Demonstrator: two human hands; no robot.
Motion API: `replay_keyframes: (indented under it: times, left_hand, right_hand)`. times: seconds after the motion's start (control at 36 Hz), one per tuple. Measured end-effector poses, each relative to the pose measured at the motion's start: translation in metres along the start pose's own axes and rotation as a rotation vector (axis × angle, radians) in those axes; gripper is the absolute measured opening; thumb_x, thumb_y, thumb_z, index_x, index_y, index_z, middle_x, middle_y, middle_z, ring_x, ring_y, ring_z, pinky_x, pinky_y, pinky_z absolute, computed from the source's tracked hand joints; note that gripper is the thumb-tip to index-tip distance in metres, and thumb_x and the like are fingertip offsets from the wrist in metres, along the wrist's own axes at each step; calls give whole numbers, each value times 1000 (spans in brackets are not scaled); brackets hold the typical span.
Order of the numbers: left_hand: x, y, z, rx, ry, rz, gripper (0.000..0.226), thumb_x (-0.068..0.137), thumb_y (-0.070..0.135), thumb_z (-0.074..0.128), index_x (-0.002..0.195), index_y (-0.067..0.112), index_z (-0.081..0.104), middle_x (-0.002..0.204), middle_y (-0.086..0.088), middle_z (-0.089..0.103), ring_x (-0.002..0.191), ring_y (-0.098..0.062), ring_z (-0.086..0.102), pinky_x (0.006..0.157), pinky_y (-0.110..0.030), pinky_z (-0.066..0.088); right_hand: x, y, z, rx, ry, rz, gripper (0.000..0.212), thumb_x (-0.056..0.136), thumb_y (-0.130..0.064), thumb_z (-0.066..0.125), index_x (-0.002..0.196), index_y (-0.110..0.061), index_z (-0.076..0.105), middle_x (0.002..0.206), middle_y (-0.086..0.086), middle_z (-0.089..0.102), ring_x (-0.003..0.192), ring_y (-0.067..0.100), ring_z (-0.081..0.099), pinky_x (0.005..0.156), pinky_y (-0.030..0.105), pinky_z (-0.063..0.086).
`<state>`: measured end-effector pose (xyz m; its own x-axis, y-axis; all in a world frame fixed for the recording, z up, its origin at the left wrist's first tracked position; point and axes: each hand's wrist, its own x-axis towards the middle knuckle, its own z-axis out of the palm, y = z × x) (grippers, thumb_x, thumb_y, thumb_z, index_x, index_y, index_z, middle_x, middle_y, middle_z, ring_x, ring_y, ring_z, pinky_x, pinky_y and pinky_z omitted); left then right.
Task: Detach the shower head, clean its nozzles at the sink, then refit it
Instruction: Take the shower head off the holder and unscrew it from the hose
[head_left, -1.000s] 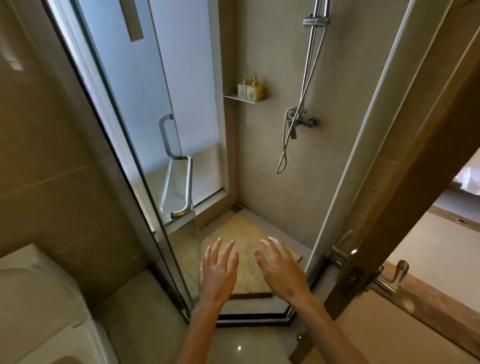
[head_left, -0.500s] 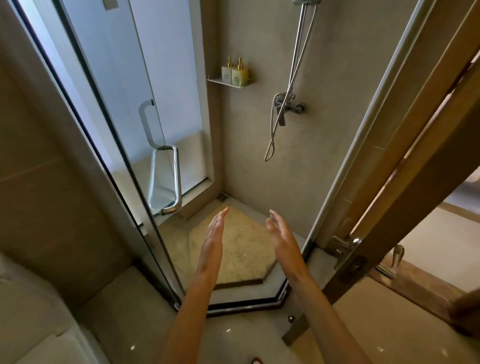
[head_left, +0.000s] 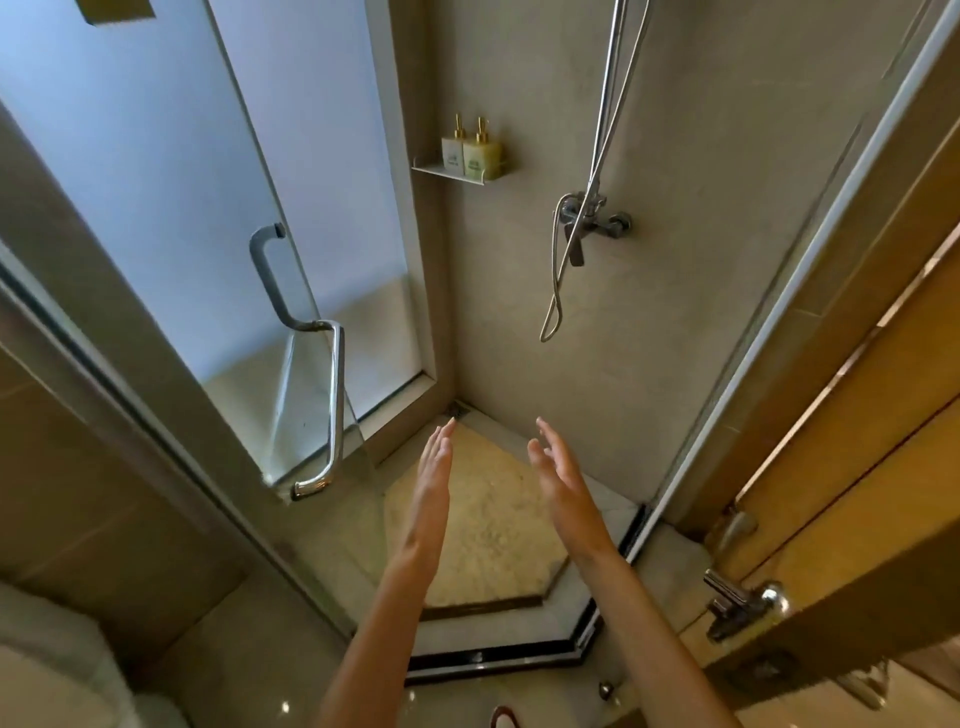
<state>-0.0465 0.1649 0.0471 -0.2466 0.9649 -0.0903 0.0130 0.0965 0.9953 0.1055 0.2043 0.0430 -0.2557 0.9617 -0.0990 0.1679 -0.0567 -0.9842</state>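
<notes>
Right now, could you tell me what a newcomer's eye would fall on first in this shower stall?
Two bare hands, left and right, reach forward with straight fingers and hold nothing, above the pale shower floor. On the back wall a chrome mixer tap has a hose looping below it. At left, the open glass door carries a curved metal handle.

Both arms reached forward over the shower threshold, the left hand (head_left: 434, 470) and right hand (head_left: 558, 470) held edge-on with straight fingers, palms facing each other, holding nothing. A glass door (head_left: 171, 208) with a chrome handle (head_left: 332, 395) stood at the left. On the far wall hung a hose (head_left: 558, 280) from the mixer (head_left: 592, 221), beside a shelf (head_left: 457, 174) with two bottles (head_left: 472, 145).
</notes>
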Motion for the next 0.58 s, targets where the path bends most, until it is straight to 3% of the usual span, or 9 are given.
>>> replay_keyframes:
  times: [0.11, 0.28, 0.44, 0.58]
  left_hand:
    - [33, 5, 8, 1, 12, -9, 61, 90, 66, 27, 148, 46, 30, 162, 19, 19, 149, -3, 16, 124, -51, 16]
    - [75, 16, 16, -31, 47, -5, 37, 91, 63, 27, 128, 63, 33, 160, 21, 19, 149, -3, 16, 124, -48, 15]
    - [108, 17, 19, -28, 106, -16, 45, 102, 52, 22, 146, 47, 32, 162, 19, 20, 150, -4, 15, 124, -52, 14]
    - [132, 21, 26, -36, 126, -28, 44, 101, 52, 22, 145, 48, 31, 162, 17, 20, 150, -6, 15, 124, -52, 14]
  right_hand:
    - [33, -3, -9, 13, -9, 0, 67, 90, -75, 35, 151, -50, 26, 162, -13, 27, 136, 1, 28, 104, 32, 30]
    - [80, -11, -20, 36, -33, 10, 70, 87, -76, 34, 152, -49, 25, 162, -10, 26, 145, 9, 27, 109, 34, 31]
    - [119, -20, -25, 21, -89, 5, 69, 89, -74, 34, 152, -48, 26, 162, -11, 27, 142, 4, 26, 110, 34, 28]
    - [145, -21, -34, 40, -72, 5, 68, 88, -74, 34, 151, -50, 26, 162, -13, 27, 146, 6, 26, 110, 34, 28]
